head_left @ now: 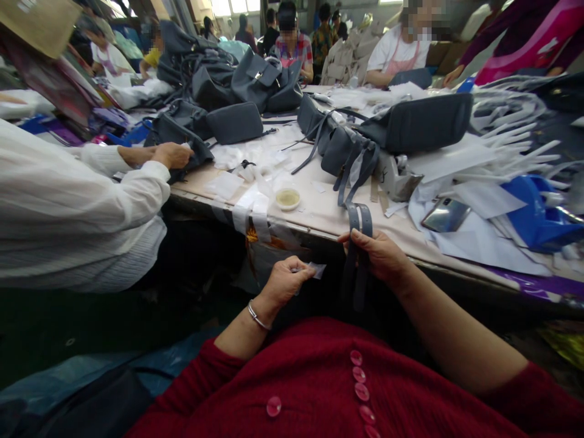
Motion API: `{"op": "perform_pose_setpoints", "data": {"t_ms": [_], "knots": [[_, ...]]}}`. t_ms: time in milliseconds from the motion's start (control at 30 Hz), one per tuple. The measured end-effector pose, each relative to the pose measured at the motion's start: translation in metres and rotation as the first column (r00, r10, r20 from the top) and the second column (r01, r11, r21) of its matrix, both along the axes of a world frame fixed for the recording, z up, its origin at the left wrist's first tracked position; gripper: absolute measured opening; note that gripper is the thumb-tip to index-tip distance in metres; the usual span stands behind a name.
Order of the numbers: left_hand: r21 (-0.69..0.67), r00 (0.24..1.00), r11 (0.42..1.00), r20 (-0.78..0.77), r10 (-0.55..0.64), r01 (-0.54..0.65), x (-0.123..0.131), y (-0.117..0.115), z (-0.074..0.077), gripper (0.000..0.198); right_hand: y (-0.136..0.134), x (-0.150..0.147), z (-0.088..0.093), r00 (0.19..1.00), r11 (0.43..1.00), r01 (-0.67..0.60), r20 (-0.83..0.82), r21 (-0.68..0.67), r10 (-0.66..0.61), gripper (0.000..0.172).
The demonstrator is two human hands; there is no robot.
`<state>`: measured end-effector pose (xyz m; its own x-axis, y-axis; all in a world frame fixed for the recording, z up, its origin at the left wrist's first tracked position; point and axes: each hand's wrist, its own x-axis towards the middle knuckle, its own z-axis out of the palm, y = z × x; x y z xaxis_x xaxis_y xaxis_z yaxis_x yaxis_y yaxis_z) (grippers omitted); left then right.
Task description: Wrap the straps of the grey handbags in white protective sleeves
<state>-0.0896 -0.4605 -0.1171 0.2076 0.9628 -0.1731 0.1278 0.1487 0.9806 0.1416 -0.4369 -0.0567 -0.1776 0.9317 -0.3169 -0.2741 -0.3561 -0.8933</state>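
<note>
My right hand [381, 252] is closed on a pair of dark grey straps [360, 222] with punched holes, at the table's front edge. Their upper part runs back to a dark grey bag [340, 149] lying on the table, and their ends hang below the edge. To the left, my left hand [289, 277] pinches a small piece of clear plastic film [318, 269], apart from the straps. A silver bangle circles that wrist.
A round dish [287, 199] stands near the edge. At right lie a phone [446, 214], white papers, a blue holder [542, 213] and white-wrapped strips. Dark bags [235, 121] are piled behind. A co-worker in a white top [82, 207] handles a bag at left.
</note>
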Motion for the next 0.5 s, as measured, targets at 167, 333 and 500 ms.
{"op": "perform_pose_setpoints", "data": {"t_ms": [167, 333, 500], "knots": [[-0.077, 1.000, 0.997, 0.021, -0.008, 0.010, -0.004, -0.002, -0.001, 0.031, 0.009, 0.000, 0.003, 0.986, 0.985, 0.161, -0.062, 0.066, -0.157, 0.042], [-0.133, 0.997, 0.988, 0.040, -0.068, 0.073, -0.007, -0.004, -0.006, 0.036, 0.017, 0.002, 0.011, 0.959, 0.943, 0.284, -0.058, 0.173, -0.278, 0.039], [-0.158, 0.991, 0.980, 0.075, -0.115, 0.125, -0.009, -0.004, -0.006, 0.037, 0.020, 0.004, 0.008, 0.951, 0.922, 0.291, 0.025, 0.255, -0.307, 0.034]]}}
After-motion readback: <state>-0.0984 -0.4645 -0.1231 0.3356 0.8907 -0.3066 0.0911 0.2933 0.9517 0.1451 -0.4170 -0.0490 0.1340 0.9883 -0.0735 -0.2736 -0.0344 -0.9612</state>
